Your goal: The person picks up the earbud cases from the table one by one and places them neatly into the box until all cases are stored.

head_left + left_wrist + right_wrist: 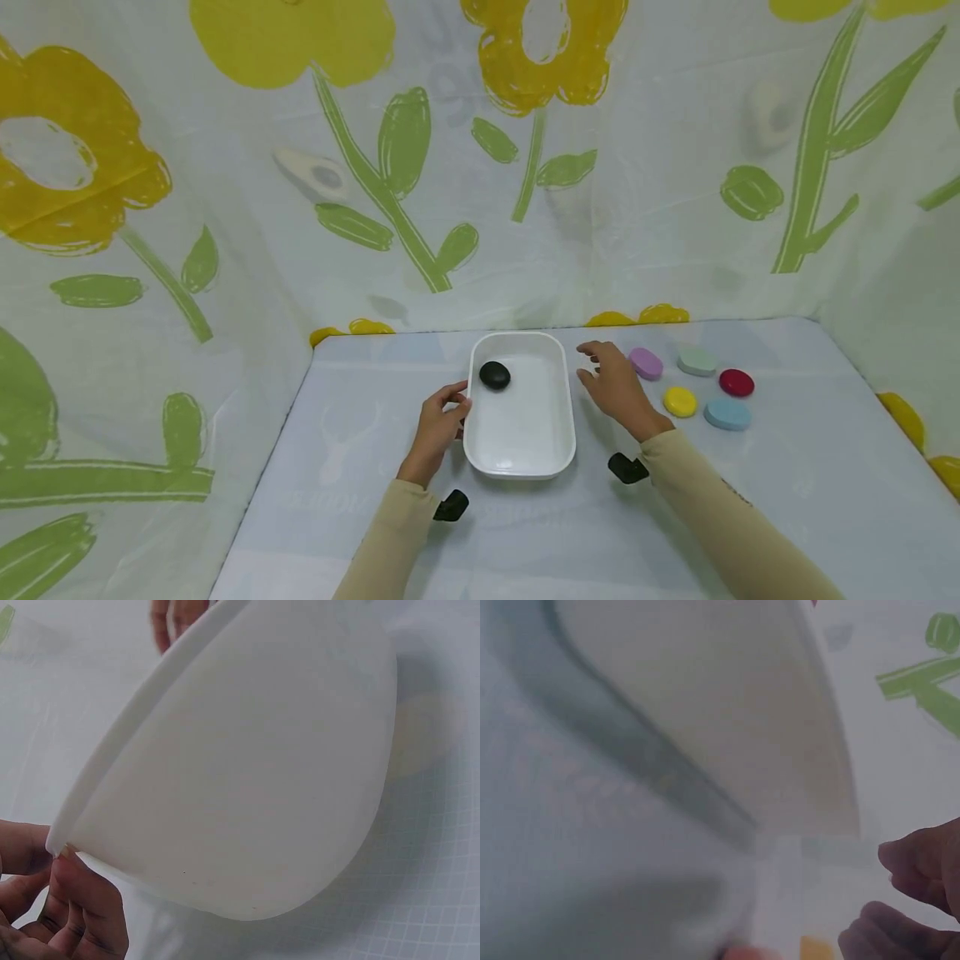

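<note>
White and round-cornered, a rectangular tray holds a black oval disc. The left hand pinches the tray's rim; the right hand, grip loosely parted, hovers near a purple disc.

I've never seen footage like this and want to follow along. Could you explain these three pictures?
There's no machine here, just a person's left hand and right hand, both bare. The wide picture comes from a camera worn on the head, looking forward and down. The other two come from cameras on the left and right wrists, each looking at that hand's work.

On the table is a white tray with a black piece inside. To its right lie five more: purple piece, pale green piece, red piece, yellow piece and light blue piece.

The left hand holds the tray by its edge. The right hand, between tray and pieces, appears to hold nothing.
</note>
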Motion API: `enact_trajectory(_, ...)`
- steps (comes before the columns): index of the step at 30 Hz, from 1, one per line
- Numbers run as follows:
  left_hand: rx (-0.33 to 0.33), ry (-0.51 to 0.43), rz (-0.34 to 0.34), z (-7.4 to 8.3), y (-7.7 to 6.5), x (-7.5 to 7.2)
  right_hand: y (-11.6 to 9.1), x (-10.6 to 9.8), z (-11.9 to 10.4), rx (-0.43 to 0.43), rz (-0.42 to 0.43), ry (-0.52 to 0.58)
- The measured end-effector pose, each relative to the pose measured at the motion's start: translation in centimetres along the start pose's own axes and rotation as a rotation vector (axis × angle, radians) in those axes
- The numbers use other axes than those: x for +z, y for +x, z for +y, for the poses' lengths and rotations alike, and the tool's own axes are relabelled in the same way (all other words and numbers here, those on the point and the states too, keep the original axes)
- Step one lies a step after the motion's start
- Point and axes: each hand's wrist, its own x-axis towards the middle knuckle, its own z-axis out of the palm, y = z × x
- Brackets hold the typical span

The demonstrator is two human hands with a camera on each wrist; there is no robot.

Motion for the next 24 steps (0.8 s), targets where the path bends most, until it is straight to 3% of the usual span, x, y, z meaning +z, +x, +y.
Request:
enact_trajectory(3,0.003,0.013,0.002,0.0,0.0,0.0,-0.7,-0.5,2.1,0.013,0.02,-0.056)
enact_trajectory(10,0.002,0.016,0.003,-0.1,0.0,0.1,-1.5,-0.6,5.3,-0.066,0.045,-0.183)
enact_trajectory(19,0.002,0.022,0.005,-0.1,-0.1,0.2,-1.8,-0.3,6.1,0.024,-0.044,-0.166)
enact_trajectory(24,-0.003,0.032,0.009,0.0,-0.2,0.3,-1.4,-0.1,6.4,0.029,-0.039,-0.153)
